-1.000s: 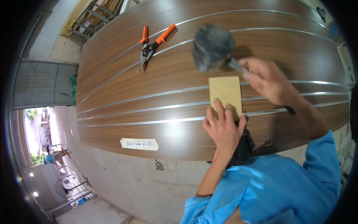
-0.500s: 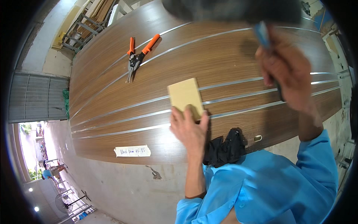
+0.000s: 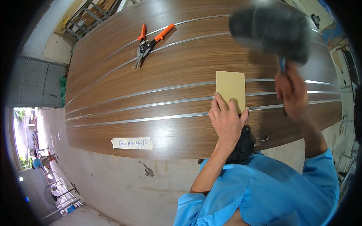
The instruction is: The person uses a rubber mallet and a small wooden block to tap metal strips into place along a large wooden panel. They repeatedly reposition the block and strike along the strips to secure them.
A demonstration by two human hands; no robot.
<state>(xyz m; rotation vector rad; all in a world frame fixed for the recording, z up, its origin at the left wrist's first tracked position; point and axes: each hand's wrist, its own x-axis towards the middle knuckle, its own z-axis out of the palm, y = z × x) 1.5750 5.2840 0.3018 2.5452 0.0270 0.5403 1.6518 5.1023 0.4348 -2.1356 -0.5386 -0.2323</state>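
Note:
My left hand (image 3: 226, 122) grips the near end of a flat, pale yellow rectangular block (image 3: 231, 88), fingers on top and thumb at its right edge. The block lies across thin metal strips (image 3: 169, 118) set along a brown wood-grain panel (image 3: 181, 143). My right hand (image 3: 292, 88) is closed around the handle of a mallet with a big black head (image 3: 271, 34). The mallet is raised above the panel, to the right of the block and beyond it, its head blurred by motion.
Orange-handled snips (image 3: 149, 45) lie spread on the panel's far left part. A handwritten paper label (image 3: 132, 143) sits near the front edge. A black cloth (image 3: 243, 147) lies beside my left forearm. A fan (image 3: 51, 196) and a person (image 3: 39, 162) are far off at left.
My left hand has shifted the block to the right along the strips and turned it straighter. The mallet head has come lower into view, still in my right hand.

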